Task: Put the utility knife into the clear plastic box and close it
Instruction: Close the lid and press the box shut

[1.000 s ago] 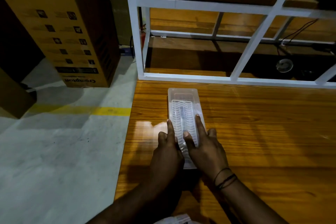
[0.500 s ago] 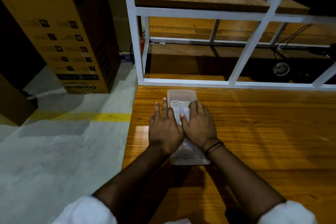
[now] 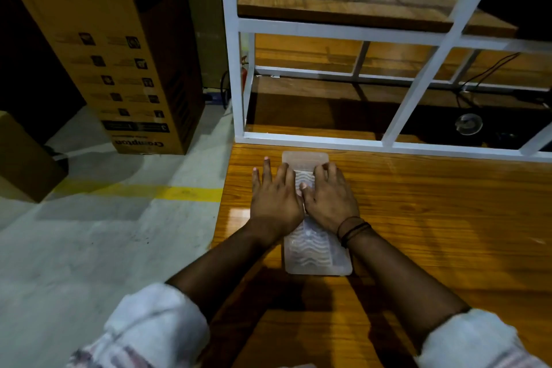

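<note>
Clear plastic box (image 3: 316, 251) lies lid-down-shut on the wooden worktop (image 3: 433, 218) just before the white frame (image 3: 388, 145), left hand (image 3: 276, 200) and right hand (image 3: 330, 200) pressing flat, fingers spread, on its lid.

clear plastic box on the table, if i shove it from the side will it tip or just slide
Probably slide: the clear plastic box is low, long and lies flat on the glossy wooden table. It likely feels light and slightly flexible, being thin see-through plastic. For now the left hand and right hand lie flat on its lid.
</note>
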Motion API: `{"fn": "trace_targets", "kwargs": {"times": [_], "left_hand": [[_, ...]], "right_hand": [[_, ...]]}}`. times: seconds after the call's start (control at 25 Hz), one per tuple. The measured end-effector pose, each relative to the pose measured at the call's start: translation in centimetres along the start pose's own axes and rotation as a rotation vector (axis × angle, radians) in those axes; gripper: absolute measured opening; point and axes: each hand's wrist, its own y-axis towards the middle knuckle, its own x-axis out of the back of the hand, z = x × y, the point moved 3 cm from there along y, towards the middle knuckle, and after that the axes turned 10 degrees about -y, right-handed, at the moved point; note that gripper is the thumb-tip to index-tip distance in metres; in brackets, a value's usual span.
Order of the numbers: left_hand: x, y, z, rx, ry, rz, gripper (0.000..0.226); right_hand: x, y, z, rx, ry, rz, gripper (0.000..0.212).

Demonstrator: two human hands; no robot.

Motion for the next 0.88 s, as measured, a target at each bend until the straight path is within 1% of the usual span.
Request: {"fn": "trace_targets", "kwargs": {"times": [0.04,0.12,0.2,0.32,0.36,0.48,0.56,0.68,0.76,0.88], "left_hand": [[0.2,0.6,-0.1,-0.009,0.012,-0.029,0.058],[0.6,1.9,-0.3,-0.013,0.025,-0.053,0.052],[0.5,2.8,-0.2,-0.023,0.033,-0.036,0.052],[-0.3,3.2,0.3,-0.047,0.053,0.025,0.069],[-0.6,3.3,0.6,-0.032,0.034,0.048,0.072],[-0.8,3.7,1.0,0.023,-0.047,0.082,0.074],[-0.6,3.8,1.1,0.025,-0.033,0.089,0.073],[-0.3,3.5,1.0,0.032,-0.017,0.107,0.072],[-0.3,3.6,1.1,0.047,-0.043,0.126,0.073],[-0.5,3.7,1.3,0.055,-0.069,0.111,0.07]], "right_hand": [[0.3,0.3,0.2,0.001,-0.009,-0.026,0.043],[0.6,1.0,0.4,-0.011,-0.001,-0.028,0.04],[0.3,1.4,0.3,-0.036,0.043,0.008,0.047],[-0.7,1.6,0.0,-0.068,0.065,0.135,0.069],[-0.8,1.7,0.0,-0.059,0.048,0.165,0.071],[-0.6,2.2,-0.2,-0.052,0.035,0.209,0.073],[-0.5,2.0,-0.3,-0.069,0.035,0.231,0.072],[-0.4,-1.5,1.4,0.003,-0.051,0.139,0.069],[-0.3,-5.1,3.0,0.066,-0.04,0.086,0.073],[-0.2,-8.9,4.3,0.087,-0.019,0.063,0.09]]}}
